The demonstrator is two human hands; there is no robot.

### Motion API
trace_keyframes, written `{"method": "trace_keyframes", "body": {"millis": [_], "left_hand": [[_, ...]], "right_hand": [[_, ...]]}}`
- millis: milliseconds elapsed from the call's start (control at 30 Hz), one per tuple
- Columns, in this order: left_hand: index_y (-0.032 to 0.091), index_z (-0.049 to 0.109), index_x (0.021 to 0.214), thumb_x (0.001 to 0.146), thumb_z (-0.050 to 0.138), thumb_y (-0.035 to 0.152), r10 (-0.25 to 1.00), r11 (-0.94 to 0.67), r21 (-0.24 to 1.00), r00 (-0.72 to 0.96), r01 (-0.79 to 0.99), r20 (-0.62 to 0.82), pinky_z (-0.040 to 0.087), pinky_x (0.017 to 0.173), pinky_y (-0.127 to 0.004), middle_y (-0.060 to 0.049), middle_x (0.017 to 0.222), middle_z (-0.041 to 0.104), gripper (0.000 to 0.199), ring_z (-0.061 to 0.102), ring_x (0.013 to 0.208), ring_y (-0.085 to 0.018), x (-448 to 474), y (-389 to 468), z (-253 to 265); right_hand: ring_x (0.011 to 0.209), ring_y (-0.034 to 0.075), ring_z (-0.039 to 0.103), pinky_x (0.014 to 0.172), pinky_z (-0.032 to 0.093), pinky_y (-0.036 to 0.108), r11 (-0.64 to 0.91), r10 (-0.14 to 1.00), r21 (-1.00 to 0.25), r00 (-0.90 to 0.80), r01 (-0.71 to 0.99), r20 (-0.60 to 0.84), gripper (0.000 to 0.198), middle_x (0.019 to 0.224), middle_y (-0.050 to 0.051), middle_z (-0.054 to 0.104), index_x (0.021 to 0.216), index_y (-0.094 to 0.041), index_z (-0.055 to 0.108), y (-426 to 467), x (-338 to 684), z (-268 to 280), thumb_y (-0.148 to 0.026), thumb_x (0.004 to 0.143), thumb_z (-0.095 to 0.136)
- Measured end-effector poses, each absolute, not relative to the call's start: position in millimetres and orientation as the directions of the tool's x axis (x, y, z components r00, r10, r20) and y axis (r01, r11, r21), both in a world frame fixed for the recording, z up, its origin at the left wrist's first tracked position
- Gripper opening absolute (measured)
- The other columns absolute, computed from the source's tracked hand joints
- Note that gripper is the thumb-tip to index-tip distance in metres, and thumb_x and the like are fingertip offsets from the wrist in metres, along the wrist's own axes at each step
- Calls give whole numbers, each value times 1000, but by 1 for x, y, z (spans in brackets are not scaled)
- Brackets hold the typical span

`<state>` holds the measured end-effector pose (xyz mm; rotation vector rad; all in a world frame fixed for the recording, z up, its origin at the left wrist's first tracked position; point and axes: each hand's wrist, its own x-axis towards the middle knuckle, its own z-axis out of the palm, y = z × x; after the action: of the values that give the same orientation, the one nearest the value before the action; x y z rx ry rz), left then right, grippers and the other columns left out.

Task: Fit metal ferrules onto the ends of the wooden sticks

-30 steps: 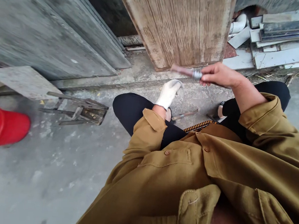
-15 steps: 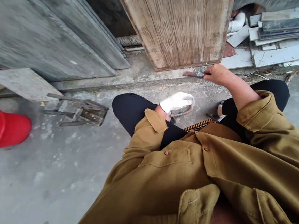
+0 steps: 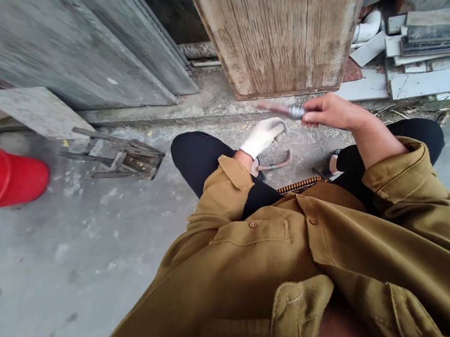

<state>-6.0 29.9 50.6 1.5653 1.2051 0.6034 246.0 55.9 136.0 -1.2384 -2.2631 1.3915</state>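
My right hand (image 3: 331, 113), bare, grips a brownish wooden stick (image 3: 271, 106) bound with silvery wire (image 3: 296, 111). The stick's far end is blurred and points left, just below a plank door. My left hand (image 3: 263, 136) wears a whitish glove and has its fingers curled. A grey patch shows at those fingertips; whether it is dirty glove or a held thing I cannot tell. Under the left hand, near my foot, a bent brown rod (image 3: 281, 162) with a greyish binding shows in the gap between my knees. It looks apart from the glove.
The weathered wooden plank door (image 3: 274, 43) leans in front of me. Grey boards (image 3: 83, 40) stand at left, with a small wooden stool (image 3: 121, 156) below and a red bucket (image 3: 16, 179) further left. Stacked tile strips (image 3: 431, 83) and a white pipe (image 3: 369, 27) lie at right.
My left hand has risen off the bent rod, which it was gripping. My right hand has brought the wire-bound stick a little left and towards me, nearer the glove.
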Motion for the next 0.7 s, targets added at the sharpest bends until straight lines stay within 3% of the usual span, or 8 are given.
{"method": "trace_keyframes", "body": {"millis": [67,200,267,400,533,600,667,700], "left_hand": [[17,69,88,98,58,27,851,23,908,469,418,-238,46,61,-24,1,66,60,18,56,60,-12,1,28,46],[15,74,93,96,61,22,711,-52,878,635,476,-302,50,67,-25,0,71,68,16,60,64,-13,8,18,50],[15,77,92,94,63,22,673,-91,879,679,468,-292,52,70,-27,-2,76,73,16,62,67,-14,8,13,55],[19,78,85,91,72,23,757,-94,904,619,417,-207,55,74,-34,-5,82,77,10,71,78,-20,1,7,64],[19,74,80,93,79,27,884,-13,938,443,346,-151,55,73,-37,-6,78,74,15,70,77,-20,-4,10,62],[18,72,82,96,77,29,904,3,945,403,326,-142,55,71,-35,-5,77,71,18,67,73,-18,-3,14,58],[17,70,84,99,73,33,900,16,955,411,296,-143,54,68,-32,-5,77,70,22,66,70,-16,-1,16,54],[16,70,85,99,71,36,890,30,962,431,270,-148,53,66,-31,-5,77,68,24,65,68,-15,1,17,52]], "right_hand": [[72,16,62,70,51,30,121,898,-785,-404,607,-174,20,81,5,72,94,-17,77,64,251,134,-32,103,67],[85,25,69,80,55,37,129,967,-524,-225,842,-123,28,87,13,74,102,-15,78,74,254,122,-38,107,62],[95,28,70,86,54,38,190,955,-349,-255,918,-149,27,93,15,76,108,-14,79,73,250,115,-37,106,66],[96,23,70,85,48,35,362,782,-175,-400,916,-477,14,89,14,76,99,-8,81,58,233,106,-22,100,76],[74,8,62,73,38,28,344,449,-399,-523,850,-725,23,67,0,66,86,-1,76,42,222,119,-18,101,75],[69,5,57,71,37,25,216,293,-610,-646,763,-705,24,67,-3,64,91,-2,76,41,229,133,-20,106,69],[67,7,56,69,42,22,134,388,-807,-780,575,-491,18,74,-3,67,96,-10,76,46,242,145,-22,107,67],[68,9,56,68,44,23,96,540,-859,-751,503,-379,21,76,-2,68,90,-13,73,49,250,149,-26,107,68]]}}
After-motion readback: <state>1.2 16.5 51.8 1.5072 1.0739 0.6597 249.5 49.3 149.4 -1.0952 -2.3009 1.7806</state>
